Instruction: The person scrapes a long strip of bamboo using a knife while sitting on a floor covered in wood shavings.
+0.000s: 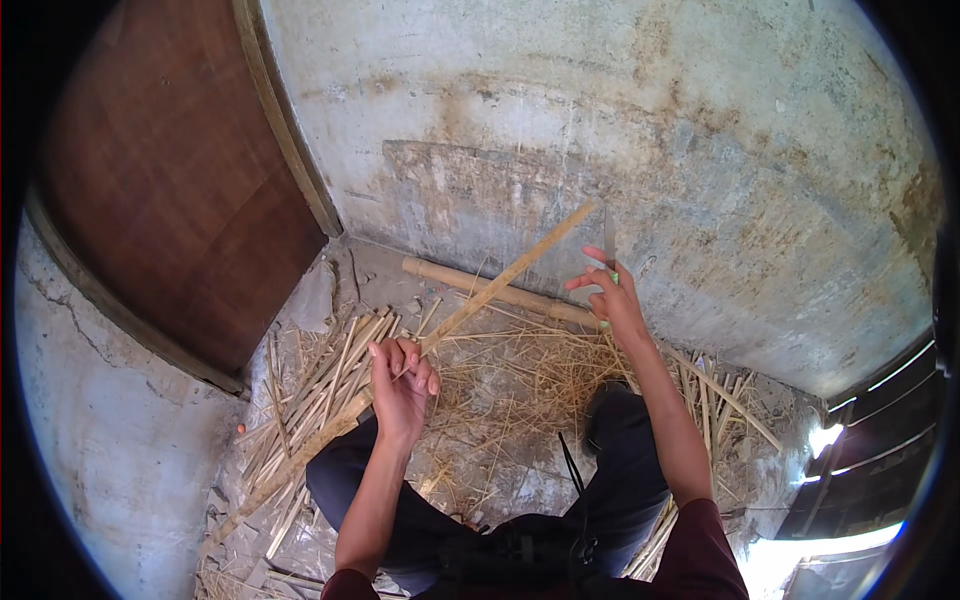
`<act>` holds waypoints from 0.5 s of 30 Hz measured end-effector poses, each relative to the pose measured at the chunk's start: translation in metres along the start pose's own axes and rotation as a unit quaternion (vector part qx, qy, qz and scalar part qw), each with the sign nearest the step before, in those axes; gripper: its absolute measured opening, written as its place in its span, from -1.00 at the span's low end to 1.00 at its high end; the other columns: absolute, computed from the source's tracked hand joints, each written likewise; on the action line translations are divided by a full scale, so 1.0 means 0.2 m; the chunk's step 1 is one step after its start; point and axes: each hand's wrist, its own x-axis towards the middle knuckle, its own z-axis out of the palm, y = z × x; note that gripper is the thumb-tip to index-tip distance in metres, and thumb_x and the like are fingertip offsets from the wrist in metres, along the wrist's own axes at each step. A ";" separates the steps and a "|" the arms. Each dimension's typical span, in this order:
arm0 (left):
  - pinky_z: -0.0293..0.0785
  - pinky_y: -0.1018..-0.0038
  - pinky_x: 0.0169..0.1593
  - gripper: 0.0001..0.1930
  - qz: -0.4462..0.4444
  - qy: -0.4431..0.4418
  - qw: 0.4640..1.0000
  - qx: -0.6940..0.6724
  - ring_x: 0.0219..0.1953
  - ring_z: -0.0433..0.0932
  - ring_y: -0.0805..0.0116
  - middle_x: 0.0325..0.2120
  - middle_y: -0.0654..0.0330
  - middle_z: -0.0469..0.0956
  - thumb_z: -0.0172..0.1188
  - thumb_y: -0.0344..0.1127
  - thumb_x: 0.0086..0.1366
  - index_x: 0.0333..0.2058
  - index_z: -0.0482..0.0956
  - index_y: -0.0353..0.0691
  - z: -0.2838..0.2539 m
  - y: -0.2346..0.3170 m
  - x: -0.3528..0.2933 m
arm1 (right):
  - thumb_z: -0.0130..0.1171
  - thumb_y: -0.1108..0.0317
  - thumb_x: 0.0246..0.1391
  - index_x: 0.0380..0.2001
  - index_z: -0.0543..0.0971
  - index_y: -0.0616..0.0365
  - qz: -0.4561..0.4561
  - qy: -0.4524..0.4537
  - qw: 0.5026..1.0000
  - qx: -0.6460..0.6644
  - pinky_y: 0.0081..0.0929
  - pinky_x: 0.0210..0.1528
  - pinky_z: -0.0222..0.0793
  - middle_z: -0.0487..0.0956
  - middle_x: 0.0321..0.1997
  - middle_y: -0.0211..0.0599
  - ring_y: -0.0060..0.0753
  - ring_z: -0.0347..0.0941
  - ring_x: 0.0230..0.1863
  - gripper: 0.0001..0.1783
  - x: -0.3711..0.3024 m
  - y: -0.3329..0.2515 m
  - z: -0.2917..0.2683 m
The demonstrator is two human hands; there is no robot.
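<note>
- From my remote end I've got the person's bare L hand (402,395) nearer the wearer than the landmark, a thick tan round bamboo pole (540,303) on the floor by the wall foot.
- L fingers curled, thumb up, at the long flat yellow-brown bamboo strip (475,305); strip passes behind the hand. Can't tell from here if they grip it fully.
- Strip runs diag.: upper end beyond the pole, in front of the wall; middle crosses the pole's L part; lower end well to the near L of it.
- R hand (615,300) is just by the pole's R end. I see it holding a green-handled knife w/ narrow grey blade (610,237), blade up; grip looks loose, a couple of fingers stretched out twd the strip's upper end, apart from it.
- Pile of thin pale split-bamboo sticks (320,385): near L of pole. More pale sticks (708,405): R of pole.
- Loose straw-coloured fine shavings (535,375): floor, near side of pole.
- Crumpled whitish plastic bag (312,298): L of pole, by the reddish-brown flat door (170,200).
- Stained grey-white plaster wall (650,110): behind pole.
- Wearer's dark trousers (625,460): near side of pole, knees apart.
</note>
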 end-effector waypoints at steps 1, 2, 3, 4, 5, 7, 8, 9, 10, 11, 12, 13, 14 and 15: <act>0.50 0.39 -0.39 -0.48 -0.002 -0.001 1.000 -0.001 -0.50 0.29 0.44 -0.35 0.24 0.29 -0.20 0.21 0.70 -0.37 0.18 -0.06 0.00 -0.01 0.00 | 0.14 0.28 0.39 0.46 0.36 0.18 0.000 0.002 1.000 0.000 -0.58 -0.58 0.03 0.78 -0.23 -0.22 -0.72 0.08 -0.68 -0.38 -0.01 0.01 0.00; 0.53 0.38 -0.33 -0.52 -0.011 -0.004 1.000 -0.008 -0.46 0.32 0.44 -0.31 0.23 0.32 -0.16 0.17 0.70 -0.34 0.20 -0.06 0.01 -0.03 0.00 | 0.14 0.22 0.42 0.49 0.32 0.18 0.012 -0.014 1.000 0.003 -0.61 -0.59 0.01 0.78 -0.13 -0.19 -0.77 0.06 -0.67 -0.34 -0.01 0.01 0.00; 0.56 0.37 -0.27 -0.56 -0.020 -0.006 1.000 -0.016 -0.41 0.36 0.44 -0.26 0.23 0.34 -0.12 0.13 0.70 -0.31 0.22 -0.06 0.00 -0.05 0.00 | 0.15 0.15 0.44 0.52 0.29 0.18 0.024 -0.031 0.999 0.007 -0.65 -0.59 -0.01 0.77 -0.04 -0.17 -0.82 0.04 -0.66 -0.30 -0.01 0.02 0.00; 0.56 0.37 -0.27 -0.56 -0.021 -0.006 1.000 -0.016 -0.41 0.36 0.44 -0.26 0.23 0.34 -0.12 0.13 0.70 -0.31 0.22 -0.06 0.00 -0.06 0.00 | 0.15 0.15 0.44 0.52 0.29 0.18 0.025 -0.031 0.999 0.007 -0.65 -0.59 -0.01 0.77 -0.04 -0.17 -0.82 0.04 -0.66 -0.30 -0.01 0.03 0.00; 0.59 0.35 -0.21 -0.58 -0.027 -0.011 0.999 -0.012 -0.39 0.38 0.44 -0.22 0.21 0.36 -0.11 0.11 0.71 -0.28 0.24 -0.06 0.00 -0.08 0.00 | 0.17 0.14 0.46 0.53 0.27 0.20 0.035 -0.035 0.999 0.011 -0.65 -0.59 0.01 0.76 0.01 -0.17 -0.82 0.05 -0.66 -0.28 -0.01 0.04 0.01; 0.62 0.33 -0.16 -0.61 -0.034 -0.015 0.999 -0.009 -0.37 0.40 0.43 -0.18 0.20 0.39 -0.09 0.08 0.71 -0.25 0.27 -0.07 0.02 -0.10 -0.01 | 0.18 0.14 0.47 0.54 0.25 0.21 0.046 -0.039 0.998 0.016 -0.64 -0.59 0.03 0.75 0.06 -0.17 -0.83 0.05 -0.65 -0.27 -0.01 0.06 0.03; 0.63 0.31 -0.14 -0.62 -0.045 -0.015 0.998 -0.033 -0.36 0.41 0.43 -0.16 0.19 0.40 -0.10 0.07 0.71 -0.24 0.28 -0.08 0.03 -0.11 -0.02 | 0.19 0.14 0.47 0.52 0.29 0.22 0.054 -0.038 0.998 0.020 -0.65 -0.60 0.03 0.74 0.09 -0.16 -0.84 0.05 -0.65 -0.29 -0.01 0.06 0.04; 0.65 0.30 -0.12 -0.63 -0.057 -0.016 0.997 -0.058 -0.35 0.42 0.43 -0.15 0.17 0.41 -0.11 0.06 0.71 -0.23 0.29 -0.08 0.05 -0.12 -0.03 | 0.21 0.14 0.47 0.50 0.32 0.22 0.062 -0.036 0.997 0.024 -0.65 -0.60 0.03 0.73 0.12 -0.15 -0.85 0.04 -0.65 -0.31 -0.01 0.07 0.05; 0.67 0.31 -0.09 -0.63 -0.063 -0.031 0.995 -0.075 -0.33 0.44 0.41 -0.14 0.17 0.42 -0.13 0.04 0.72 -0.21 0.32 -0.11 0.06 -0.13 -0.03 | 0.21 0.14 0.47 0.50 0.32 0.22 0.061 -0.036 0.997 0.023 -0.65 -0.60 0.03 0.73 0.12 -0.15 -0.85 0.04 -0.65 -0.31 -0.01 0.07 0.04; 0.67 0.31 -0.09 -0.63 -0.063 -0.032 0.995 -0.076 -0.33 0.44 0.41 -0.14 0.17 0.42 -0.13 0.04 0.72 -0.21 0.32 -0.11 0.06 -0.14 -0.04 | 0.17 0.16 0.50 0.45 0.39 0.20 0.068 -0.030 0.996 0.043 -0.68 -0.61 0.00 0.73 0.13 -0.12 -0.85 0.01 -0.65 -0.40 0.00 0.09 0.03; 0.67 0.31 -0.08 -0.63 -0.093 -0.026 0.989 -0.114 -0.32 0.45 0.41 -0.14 0.18 0.41 -0.13 0.04 0.72 -0.19 0.34 -0.12 0.06 -0.16 -0.04 | 0.14 0.19 0.53 0.40 0.46 0.17 0.075 -0.025 0.995 0.064 -0.70 -0.61 -0.04 0.72 0.15 -0.08 -0.85 -0.01 -0.65 -0.49 0.01 0.10 0.02; 0.68 0.32 -0.07 -0.63 -0.120 -0.019 0.981 -0.152 -0.32 0.46 0.40 -0.15 0.18 0.40 -0.13 0.04 0.72 -0.17 0.37 -0.13 0.05 -0.17 -0.05 | 0.14 0.19 0.53 0.40 0.46 0.17 0.075 -0.026 0.995 0.063 -0.70 -0.61 -0.04 0.72 0.15 -0.08 -0.85 -0.01 -0.65 -0.49 0.01 0.10 0.02; 0.68 0.32 -0.05 -0.61 -0.134 -0.028 0.972 -0.192 -0.29 0.50 0.39 -0.01 0.13 0.48 -0.13 0.05 0.72 -0.06 0.45 -0.18 0.01 -0.19 -0.05 | 0.18 0.17 0.51 0.32 0.50 0.20 0.055 -0.045 0.993 0.090 -0.70 -0.62 -0.03 0.73 0.14 -0.08 -0.86 0.01 -0.65 -0.52 0.02 0.10 0.02; 0.68 0.32 -0.05 -0.61 -0.133 -0.028 0.972 -0.192 -0.29 0.50 0.39 -0.01 0.13 0.48 -0.13 0.05 0.72 -0.06 0.45 -0.18 -0.02 -0.20 -0.06 | 0.21 0.14 0.50 0.25 0.54 0.23 0.034 -0.064 0.991 0.116 -0.69 -0.62 -0.02 0.73 0.13 -0.09 -0.87 0.04 -0.64 -0.55 0.02 0.10 0.02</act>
